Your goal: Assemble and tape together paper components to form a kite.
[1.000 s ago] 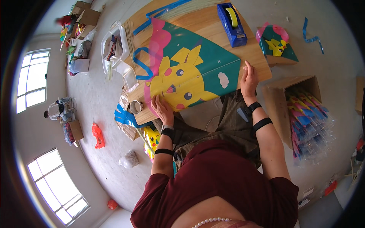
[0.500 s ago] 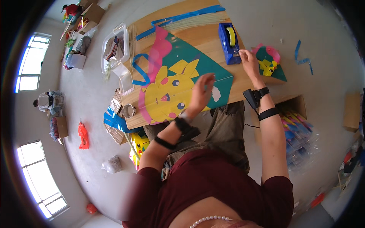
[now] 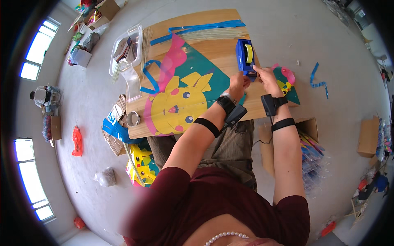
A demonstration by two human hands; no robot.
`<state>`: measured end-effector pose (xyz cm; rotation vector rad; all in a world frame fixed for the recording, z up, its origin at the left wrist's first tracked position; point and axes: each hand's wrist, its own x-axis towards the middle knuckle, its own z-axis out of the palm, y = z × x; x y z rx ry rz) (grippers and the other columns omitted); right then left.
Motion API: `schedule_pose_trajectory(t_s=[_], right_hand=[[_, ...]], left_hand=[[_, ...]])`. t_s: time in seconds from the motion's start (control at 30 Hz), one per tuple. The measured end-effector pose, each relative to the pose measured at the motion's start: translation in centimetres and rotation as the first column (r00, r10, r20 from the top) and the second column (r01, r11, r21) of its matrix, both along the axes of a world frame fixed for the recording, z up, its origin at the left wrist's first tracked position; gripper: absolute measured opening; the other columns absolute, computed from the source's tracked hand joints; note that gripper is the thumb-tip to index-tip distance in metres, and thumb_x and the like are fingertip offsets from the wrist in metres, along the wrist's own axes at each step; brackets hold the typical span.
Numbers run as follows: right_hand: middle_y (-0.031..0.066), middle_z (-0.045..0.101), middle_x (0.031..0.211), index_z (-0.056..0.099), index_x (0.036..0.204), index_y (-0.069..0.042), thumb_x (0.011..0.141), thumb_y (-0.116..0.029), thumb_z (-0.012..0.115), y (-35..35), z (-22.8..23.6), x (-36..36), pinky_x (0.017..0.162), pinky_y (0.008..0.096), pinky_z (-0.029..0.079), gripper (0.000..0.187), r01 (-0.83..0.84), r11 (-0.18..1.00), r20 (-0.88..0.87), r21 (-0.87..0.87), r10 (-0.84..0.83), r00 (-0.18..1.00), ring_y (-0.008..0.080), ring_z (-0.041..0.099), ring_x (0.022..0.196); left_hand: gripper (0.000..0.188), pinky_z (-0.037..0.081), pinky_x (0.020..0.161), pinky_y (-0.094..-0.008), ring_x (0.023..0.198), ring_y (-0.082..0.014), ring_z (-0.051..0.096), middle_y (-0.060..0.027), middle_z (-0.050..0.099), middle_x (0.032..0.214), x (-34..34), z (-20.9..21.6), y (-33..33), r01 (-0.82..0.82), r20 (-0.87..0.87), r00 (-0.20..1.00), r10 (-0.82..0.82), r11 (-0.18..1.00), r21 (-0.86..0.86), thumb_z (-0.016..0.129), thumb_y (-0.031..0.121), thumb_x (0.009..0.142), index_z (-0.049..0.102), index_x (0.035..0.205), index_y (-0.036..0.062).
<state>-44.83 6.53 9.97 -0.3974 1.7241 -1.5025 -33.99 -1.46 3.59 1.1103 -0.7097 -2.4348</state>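
Observation:
A large flat green and pink kite sheet [image 3: 178, 96] with a yellow cartoon face lies across the wooden table. Beyond my hands, near the table's right edge, stands a blue tape dispenser [image 3: 242, 53] with a yellow roll of tape [image 3: 248, 54]. My left hand [image 3: 237, 87] is above the sheet's right corner, fingers closed, close to the dispenser's near end. Just right of it, my right hand [image 3: 267, 78] has its thumb and fingers drawn together at that same end. Whatever either hand pinches is too small to make out.
Blue strips [image 3: 205, 26] and thin sticks lie along the table's far side. A clear plastic bin [image 3: 139, 45] is at its left edge, a tape ring [image 3: 133, 119] at the near left corner. A small kite piece [image 3: 292, 96] sits right; an open carton [image 3: 266, 143] stands below.
My left hand has moved right, from over the cartoon face to the near end of the tape dispenser, and its fingers have closed. My right hand stays beside the dispenser.

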Motion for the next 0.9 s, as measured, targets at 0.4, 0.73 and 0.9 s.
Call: schedule_pose_trajectory(t_s=[0.4, 0.73, 0.9], right_hand=[[-0.004, 0.061, 0.096, 0.066, 0.105, -0.004, 0.098, -0.019, 0.068, 26.6, 5.5, 16.2, 0.084, 0.0234, 0.043, 0.017, 0.149, 0.987, 0.028, 0.059, -0.15, 0.988, 0.0069, 0.053, 0.089], [-0.0029, 0.057, 0.096, 0.061, 0.094, -0.005, 0.097, -0.014, 0.065, 38.3, 5.2, 24.8, 0.085, 0.0233, 0.042, 0.011, 0.069, 0.979, 0.195, 0.191, -0.107, 0.975, 0.0075, 0.05, 0.09], [-0.0035, 0.06, 0.093, 0.065, 0.1, -0.002, 0.099, -0.015, 0.065, 38.7, 0.5, 25.0, 0.083, 0.0232, 0.043, 0.013, 0.035, 0.96, 0.184, 0.277, -0.088, 0.979, 0.0068, 0.053, 0.088]], left_hand=[[0.037, 0.053, 0.092, -0.0409, 0.099, -0.0305, 0.065, -0.0186, 0.067, 0.102, 0.1, -1.7, -0.6, 0.022, 0.036, 0.999, -0.019, 0.996, -0.091, 0.049, 0.029, 0.102, 0.061, 0.101, -0.0066], [0.034, 0.054, 0.084, -0.0367, 0.094, -0.0268, 0.067, -0.0156, 0.068, 0.098, -0.7, -1.5, -0.3, 0.054, 0.059, 0.997, -0.045, 0.986, -0.159, 0.051, 0.027, 0.1, 0.063, 0.101, -0.0058], [0.032, 0.049, 0.06, -0.0299, 0.075, -0.02, 0.066, -0.0119, 0.067, 0.088, -1.3, -0.7, 0.1, 0.06, 0.138, 0.99, -0.031, 0.976, -0.209, 0.062, 0.028, 0.097, 0.064, 0.096, -0.0041]])
